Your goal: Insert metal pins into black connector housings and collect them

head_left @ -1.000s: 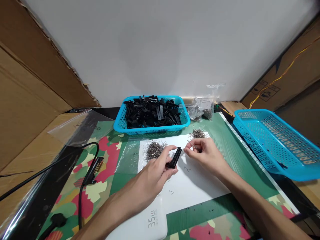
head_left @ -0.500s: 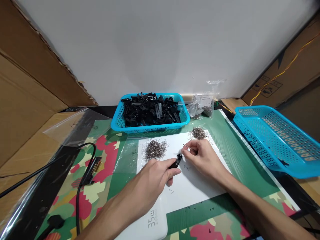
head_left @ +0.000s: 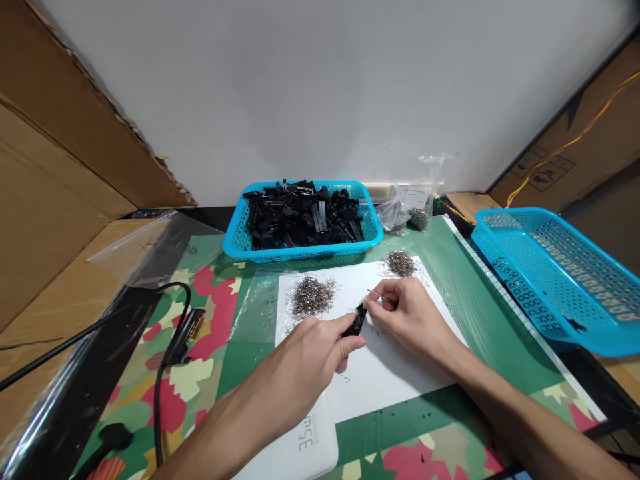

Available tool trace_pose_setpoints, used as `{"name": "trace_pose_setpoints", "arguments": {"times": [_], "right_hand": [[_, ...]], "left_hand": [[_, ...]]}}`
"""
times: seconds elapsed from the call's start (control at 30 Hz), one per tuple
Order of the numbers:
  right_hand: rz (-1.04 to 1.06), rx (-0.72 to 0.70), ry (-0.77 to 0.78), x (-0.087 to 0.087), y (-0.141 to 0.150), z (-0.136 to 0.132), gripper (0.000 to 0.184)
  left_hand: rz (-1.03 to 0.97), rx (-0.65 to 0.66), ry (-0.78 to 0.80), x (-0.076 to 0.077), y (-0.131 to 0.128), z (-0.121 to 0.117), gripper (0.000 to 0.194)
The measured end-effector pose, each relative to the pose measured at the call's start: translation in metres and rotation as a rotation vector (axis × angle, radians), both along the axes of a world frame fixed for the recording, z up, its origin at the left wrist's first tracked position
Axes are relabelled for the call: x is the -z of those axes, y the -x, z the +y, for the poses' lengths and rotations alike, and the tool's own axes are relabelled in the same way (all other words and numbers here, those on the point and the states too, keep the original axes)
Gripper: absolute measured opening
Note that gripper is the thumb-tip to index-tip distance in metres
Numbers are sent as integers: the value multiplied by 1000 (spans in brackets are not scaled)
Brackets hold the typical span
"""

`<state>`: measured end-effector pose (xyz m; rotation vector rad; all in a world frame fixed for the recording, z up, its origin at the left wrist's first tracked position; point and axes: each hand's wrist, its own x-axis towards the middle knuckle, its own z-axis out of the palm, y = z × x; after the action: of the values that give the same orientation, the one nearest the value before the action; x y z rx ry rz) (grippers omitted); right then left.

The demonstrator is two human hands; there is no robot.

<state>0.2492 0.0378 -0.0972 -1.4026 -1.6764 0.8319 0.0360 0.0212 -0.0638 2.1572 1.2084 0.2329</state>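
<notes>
Between thumb and fingers, my left hand (head_left: 320, 343) grips a small black plastic part (head_left: 356, 321) over the white paper (head_left: 390, 373). My right hand (head_left: 405, 310) is closed in a pinch at the far end of that part. A thin metal rod (head_left: 377, 294) sticks out from the right hand's fingers toward the left; its other end is hidden in the hand. What the right fingertips pinch at the part is too small to make out. Two heaps of tiny bent metal pieces, a larger pile (head_left: 313, 297) and a smaller pile (head_left: 400, 263), lie on the paper beyond my hands.
A blue basket (head_left: 300, 255) full of black plastic parts stands at the back. Another blue basket (head_left: 530, 280) at right holds a small black piece. Clear bags (head_left: 407, 210) lie behind. A white power bank (head_left: 310, 447), a black cable (head_left: 157, 400) and a dark connector (head_left: 185, 337) are nearer.
The camera view has shifted slightly. My right fingertips stay at the black part's far end, and the part appears turned a little in my left hand.
</notes>
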Motion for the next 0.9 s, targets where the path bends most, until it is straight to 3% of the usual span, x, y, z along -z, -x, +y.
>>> {"name": "trace_pose_setpoints", "arguments": {"times": [0.2,0.6,0.9], "right_hand": [[82,-16,46,-4,-3,0,14],[-78,29,-45,6,2,0,16],[-104,-15,-106,8,0,-1,20]], "left_hand": [[28,-22,-6,0,0,0,32],[20,-18,-5,1,2,-1,34],[37,8,-47,8,0,1,27]]}}
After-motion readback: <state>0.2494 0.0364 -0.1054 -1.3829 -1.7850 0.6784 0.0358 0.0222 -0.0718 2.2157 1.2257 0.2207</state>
